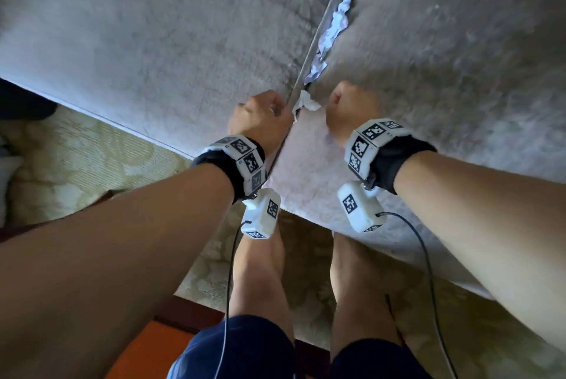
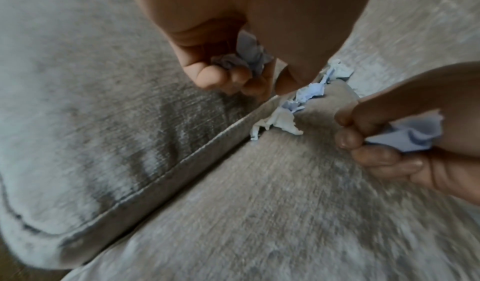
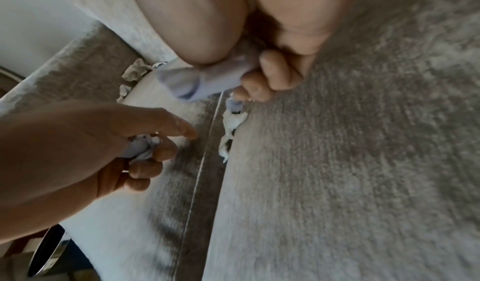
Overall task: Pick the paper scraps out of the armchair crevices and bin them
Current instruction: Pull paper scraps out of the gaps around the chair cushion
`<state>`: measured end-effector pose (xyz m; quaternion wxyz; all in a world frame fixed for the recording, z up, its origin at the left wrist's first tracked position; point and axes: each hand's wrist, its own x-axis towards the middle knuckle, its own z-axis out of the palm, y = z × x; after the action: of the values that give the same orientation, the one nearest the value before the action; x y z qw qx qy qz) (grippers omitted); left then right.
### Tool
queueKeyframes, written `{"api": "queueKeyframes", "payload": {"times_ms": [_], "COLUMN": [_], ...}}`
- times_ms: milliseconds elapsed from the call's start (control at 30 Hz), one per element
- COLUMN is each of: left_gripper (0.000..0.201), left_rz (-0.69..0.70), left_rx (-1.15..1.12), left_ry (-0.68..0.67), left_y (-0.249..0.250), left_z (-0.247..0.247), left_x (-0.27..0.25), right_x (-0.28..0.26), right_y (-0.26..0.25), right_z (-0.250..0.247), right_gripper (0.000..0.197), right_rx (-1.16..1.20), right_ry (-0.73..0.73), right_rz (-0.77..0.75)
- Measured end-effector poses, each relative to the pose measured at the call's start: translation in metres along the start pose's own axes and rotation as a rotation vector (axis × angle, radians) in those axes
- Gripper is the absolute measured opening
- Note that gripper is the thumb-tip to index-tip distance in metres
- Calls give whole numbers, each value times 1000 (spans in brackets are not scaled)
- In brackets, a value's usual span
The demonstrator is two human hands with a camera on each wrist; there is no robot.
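A crevice runs between the grey armchair's arm and its seat cushion. Several white and pale blue paper scraps are wedged along the crevice, and the nearest scrap sticks out between my two fists. My left hand sits on the arm side, its fingers curled round a crumpled scrap. On the cushion side my right hand grips another pale blue scrap. In the left wrist view, the wedged scraps lie just below my left fingertips.
My bare legs stand on a pale patterned carpet in front of the chair. A shiny metal rim shows low left in the right wrist view. An orange-brown wooden surface lies by my left leg.
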<state>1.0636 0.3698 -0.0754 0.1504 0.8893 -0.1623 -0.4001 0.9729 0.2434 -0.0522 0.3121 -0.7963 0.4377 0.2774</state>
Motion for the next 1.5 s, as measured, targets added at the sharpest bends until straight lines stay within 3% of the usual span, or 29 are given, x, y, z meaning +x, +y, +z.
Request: {"api": "queueKeyframes", "payload": {"times_ms": [167, 300, 567, 767, 900, 1000, 1233, 1367, 1500], "left_gripper": [32, 38, 30, 29, 22, 30, 31, 38, 44], "left_rz": [92, 160, 87, -12, -71, -91, -104, -161, -158], "left_rx": [84, 182, 270, 146, 2, -65, -121, -200, -239], "left_ry": [-7, -37, -55, 48, 79, 125, 133, 108, 90], "left_y": [13, 19, 19, 15, 5, -6, -24, -34, -37], "left_z": [7, 19, 26, 10, -11, -25, -26, -11, -3], "left_x": [9, 14, 21, 12, 7, 0, -15, -20, -24], "right_x": [8, 6, 6, 4, 7, 17, 51, 65, 69], "right_y": [11, 17, 33, 24, 6, -9, -27, -31, -36], "right_z": [0, 3, 4, 5, -4, -7, -9, -10, -8], "right_gripper": [21, 22, 20, 13, 19, 26, 39, 48, 49], "right_rx": [58, 96, 159, 171, 135, 95, 17, -44, -149], "right_ry": [29, 29, -15, -11, 1, 79, 237, 257, 182], "right_rz": [54, -3, 9, -27, -97, -140, 19, 64, 29]}}
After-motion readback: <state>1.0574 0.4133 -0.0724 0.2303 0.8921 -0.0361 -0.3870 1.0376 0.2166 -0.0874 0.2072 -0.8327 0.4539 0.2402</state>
